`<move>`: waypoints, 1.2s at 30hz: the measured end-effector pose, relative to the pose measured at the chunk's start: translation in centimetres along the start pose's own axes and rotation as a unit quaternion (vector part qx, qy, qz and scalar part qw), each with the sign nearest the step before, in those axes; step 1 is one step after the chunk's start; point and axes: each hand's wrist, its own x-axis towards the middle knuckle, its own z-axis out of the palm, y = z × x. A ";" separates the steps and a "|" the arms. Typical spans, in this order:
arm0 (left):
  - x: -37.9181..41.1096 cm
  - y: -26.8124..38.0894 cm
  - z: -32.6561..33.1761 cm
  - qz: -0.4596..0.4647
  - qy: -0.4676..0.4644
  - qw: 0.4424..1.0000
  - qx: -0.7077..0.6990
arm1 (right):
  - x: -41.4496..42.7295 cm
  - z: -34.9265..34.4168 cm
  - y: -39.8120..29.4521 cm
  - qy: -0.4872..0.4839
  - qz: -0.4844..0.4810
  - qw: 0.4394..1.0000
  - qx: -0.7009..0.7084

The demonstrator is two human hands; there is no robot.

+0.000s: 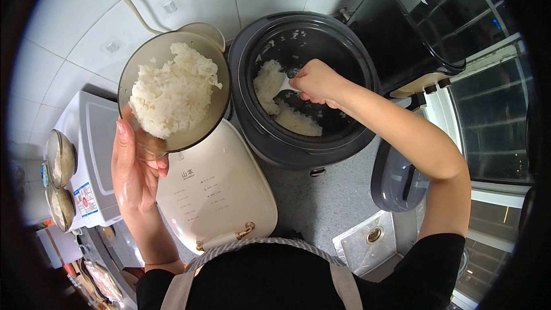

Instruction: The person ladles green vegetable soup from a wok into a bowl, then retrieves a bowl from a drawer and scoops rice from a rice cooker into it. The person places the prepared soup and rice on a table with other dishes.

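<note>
A translucent smoky bowl (189,137) heaped with cooked white rice (174,90) is tilted up at the left, with my left hand (137,163) gripping its lower rim. My right hand (316,82) reaches into the dark inner pot of a large rice cooker (241,137), its fingers closed on a white rice paddle (289,87). Part of the paddle is hidden by my fingers. Rice (271,86) lies along the pot's left and lower side, touching the paddle, and loose grains stick to the pot wall.
A cream appliance (215,206) with writing stands below the bowl. At the far left, two bowls of rice (62,159) sit on a white appliance (103,137). To the right are a black bin-like container (383,30), the dark cooker lid (391,181) and a metal sink (361,241).
</note>
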 end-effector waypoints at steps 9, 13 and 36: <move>-0.1 0.3 0.8 -0.005 0.033 0.999 -0.028 | -3.7 -2.7 -0.4 -0.037 -0.041 0.995 0.082; -0.3 0.4 0.7 -0.010 0.037 0.999 -0.020 | -4.8 -5.1 -1.9 0.000 -0.020 1.000 0.014; -0.5 0.9 1.5 0.013 -0.002 1.000 -0.004 | -9.0 -4.8 -0.3 0.029 -0.064 0.990 0.122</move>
